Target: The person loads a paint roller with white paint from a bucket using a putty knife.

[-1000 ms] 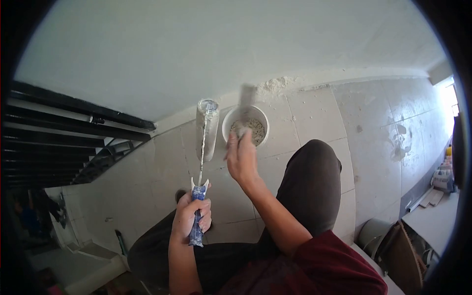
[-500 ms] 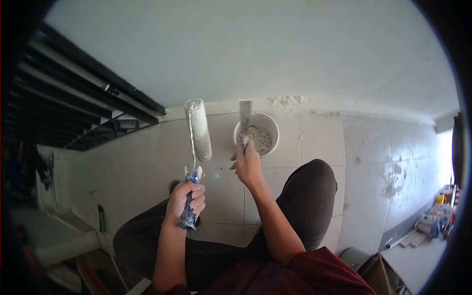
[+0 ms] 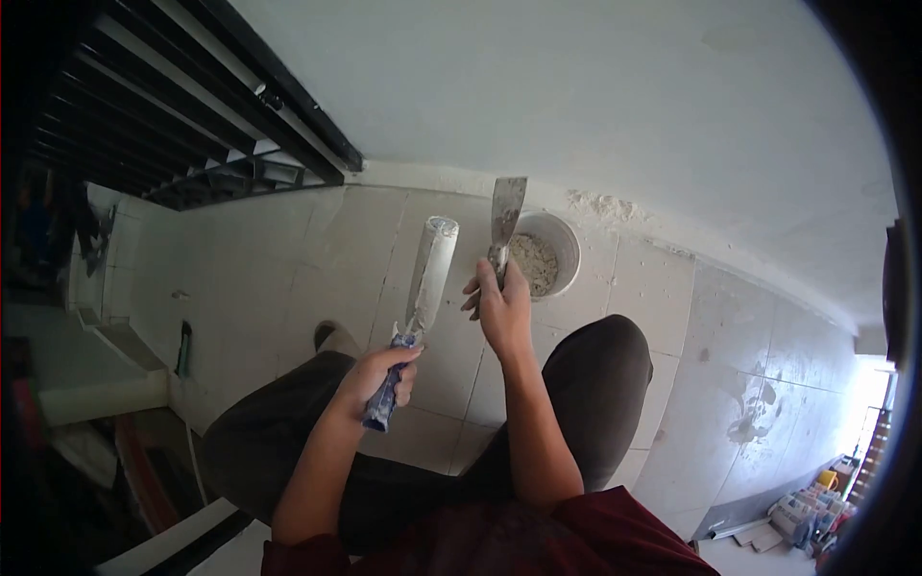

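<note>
My left hand [image 3: 382, 376] is closed around the blue, paint-smeared handle of a paint roller [image 3: 433, 274]. The roller's whitish sleeve points up and away, left of the bucket. In my right hand [image 3: 501, 298] is a putty knife [image 3: 507, 213], gripped by its handle with the blade pointing up toward the wall. That blade overlaps the left rim of a white bucket [image 3: 570, 257] in this view. Lumpy greyish-beige scraps [image 3: 534, 264] lie inside the bucket, which stands on the floor close to the wall.
Pale crumbs [image 3: 607, 205] lie along the foot of the wall [image 3: 576, 96]. Dark metal railings [image 3: 221, 115] rise at the upper left. A green-handled tool [image 3: 183, 349] rests on the tiled floor [image 3: 288, 250]. Wet-looking smears mark the floor at right, and piled items [image 3: 802, 514] sit beyond.
The roller has swung from upright to leaning right and come nearer the bucket. My right hand has shifted slightly right with the putty knife. The whole view has also turned.
</note>
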Demonstrator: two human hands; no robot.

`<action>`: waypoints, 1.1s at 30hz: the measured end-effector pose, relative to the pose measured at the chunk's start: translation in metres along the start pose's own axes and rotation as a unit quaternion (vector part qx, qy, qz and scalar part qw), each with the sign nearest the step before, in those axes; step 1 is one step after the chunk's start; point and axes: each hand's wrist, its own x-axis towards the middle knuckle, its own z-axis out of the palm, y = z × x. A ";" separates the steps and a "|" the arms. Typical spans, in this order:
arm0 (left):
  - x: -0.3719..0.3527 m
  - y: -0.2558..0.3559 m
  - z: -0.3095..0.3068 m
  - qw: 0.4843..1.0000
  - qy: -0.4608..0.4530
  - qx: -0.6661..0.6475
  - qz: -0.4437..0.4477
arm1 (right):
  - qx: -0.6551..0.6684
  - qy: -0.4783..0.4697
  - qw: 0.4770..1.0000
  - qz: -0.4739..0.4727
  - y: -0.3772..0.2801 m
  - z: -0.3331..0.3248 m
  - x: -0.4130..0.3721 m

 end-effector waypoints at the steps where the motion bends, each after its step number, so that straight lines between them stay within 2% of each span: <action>1: 0.008 -0.004 -0.007 1.000 0.017 -0.003 -0.022 | 0.009 0.003 1.000 -0.001 -0.005 -0.002 0.000; 4: 0.039 -0.017 -0.033 0.997 0.039 -0.044 -0.045 | -0.011 0.021 0.999 -0.035 -0.026 -0.005 -0.002; 5: 0.042 -0.019 -0.032 0.995 0.078 -0.054 -0.041 | -0.022 0.017 0.999 -0.023 -0.035 -0.008 -0.001; 7: 0.065 -0.024 -0.059 0.989 0.074 -0.109 -0.060 | -0.160 -0.084 0.982 -0.050 -0.060 -0.013 0.011; 8: 0.075 -0.024 -0.076 0.984 0.069 -0.149 -0.070 | -0.163 -0.093 0.981 -0.052 -0.072 -0.016 0.019; 9: 0.078 -0.024 -0.086 0.983 0.072 -0.156 -0.063 | -0.308 -0.135 0.935 -0.114 -0.082 -0.022 0.027; 10: 0.079 -0.020 -0.096 0.981 0.085 -0.158 -0.076 | -0.440 -0.169 0.864 -0.175 -0.092 -0.026 0.036; 11: 0.080 -0.015 -0.107 0.978 0.098 -0.158 -0.090 | -0.435 -0.173 0.865 -0.180 -0.101 -0.030 0.045; 12: 0.085 -0.014 -0.120 0.978 0.103 -0.161 -0.085 | -0.499 -0.224 0.818 -0.179 -0.110 -0.035 0.054; 13: 0.089 -0.011 -0.130 0.983 0.114 -0.090 -0.115 | -0.558 -0.272 0.763 -0.179 -0.116 -0.038 0.062; 14: 0.095 -0.007 -0.141 0.981 0.125 -0.018 -0.146 | -0.554 -0.275 0.764 -0.183 -0.120 -0.039 0.069; 15: 0.099 0.004 -0.143 0.981 0.130 -0.018 -0.144 | -0.598 -0.296 0.725 -0.171 -0.123 -0.040 0.076; 16: 0.104 0.021 -0.143 0.974 0.104 0.070 -0.190 | -0.640 -0.316 0.682 -0.157 -0.126 -0.039 0.081; 17: 0.111 0.040 -0.145 0.956 0.077 0.158 -0.236 | -0.656 -0.325 0.668 -0.130 -0.129 -0.035 0.086; 18: 0.120 0.056 -0.144 0.954 0.082 0.159 -0.240 | -0.652 -0.327 0.672 -0.128 -0.128 -0.033 0.091; 20: 0.140 0.085 -0.137 0.905 0.088 0.265 -0.323 | -0.661 -0.331 0.659 -0.135 -0.118 -0.031 0.099; 21: 0.148 0.098 -0.133 0.901 0.090 0.266 -0.331 | -0.658 -0.334 0.663 -0.128 -0.114 -0.029 0.101; 23: 0.155 0.122 -0.119 0.855 0.102 0.403 -0.309 | -0.678 -0.353 0.638 -0.096 -0.098 -0.021 0.104; 24: 0.148 0.135 -0.102 0.810 0.096 0.506 -0.281 | -0.673 -0.360 0.640 -0.087 -0.082 -0.017 0.107; 25: 0.142 0.147 -0.084 0.755 0.086 0.601 -0.249 | -0.685 -0.379 0.614 -0.103 -0.064 -0.014 0.108; 27: 0.153 0.167 -0.080 0.659 0.057 0.712 -0.236 | -0.696 -0.420 0.567 -0.133 -0.033 -0.006 0.102; 28: 0.154 0.173 -0.063 0.653 0.050 0.715 -0.244 | -0.694 -0.420 0.572 -0.122 -0.015 -0.004 0.096; 30: 0.160 0.176 -0.038 0.355 0.083 0.895 -0.257 | -0.644 -0.440 0.597 -0.187 0.017 0.000 0.082; 31: 0.171 0.169 -0.053 0.354 0.072 0.895 -0.260 | -0.626 -0.454 0.606 -0.189 0.036 -0.002 0.077; 33: 0.190 0.164 -0.085 0.097 0.068 0.981 -0.151 | -0.600 -0.461 0.629 -0.178 0.067 -0.007 0.066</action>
